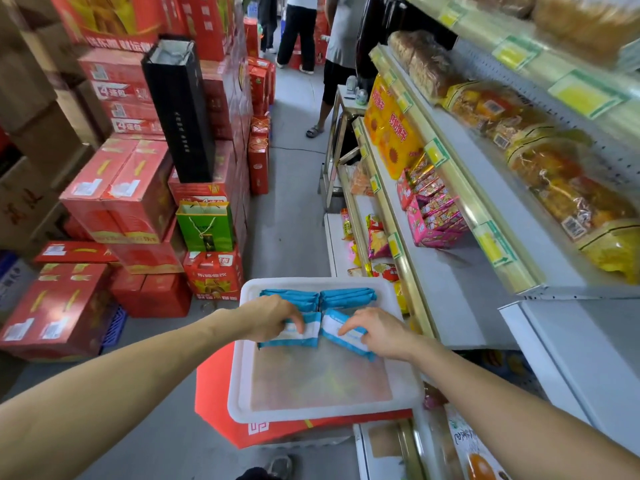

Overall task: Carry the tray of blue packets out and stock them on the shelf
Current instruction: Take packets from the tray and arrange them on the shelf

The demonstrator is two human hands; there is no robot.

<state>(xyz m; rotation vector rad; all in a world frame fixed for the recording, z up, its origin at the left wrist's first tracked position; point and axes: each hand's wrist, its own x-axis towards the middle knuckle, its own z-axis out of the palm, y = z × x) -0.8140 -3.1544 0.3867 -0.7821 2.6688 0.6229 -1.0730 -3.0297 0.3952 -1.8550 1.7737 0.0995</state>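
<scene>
White tray (237, 375) flat on a red box (214, 393) in the aisle, just beside the shelf (450, 299) on the right. In the tray's far half, four stacks of blue packets (320, 297): two side by side against the far wall, two nearer, under the hands. Near half of the tray bare.

Over the near-left stack, the left hand (270, 317), fingers curled down across its top, gripping it. On the near-right stack, the right hand (377, 332), fingers over the top and pinching it, the stack skewed toward the right rim. Hard to tell through the blur: stacks lifted, or still flat on the tray floor.

Level with the tray, a bare grey stretch of shelf. Farther along the same tier, a pink box (433, 220) of sweets and yellow packs (391, 140). On the tier above, bagged goods in clear wrap.

Across the aisle to the left, red cartons (117, 192) piled high, a black box (180, 109) upright on them, a green bag (206, 225) lower down. At the far end, people (298, 29) standing.
</scene>
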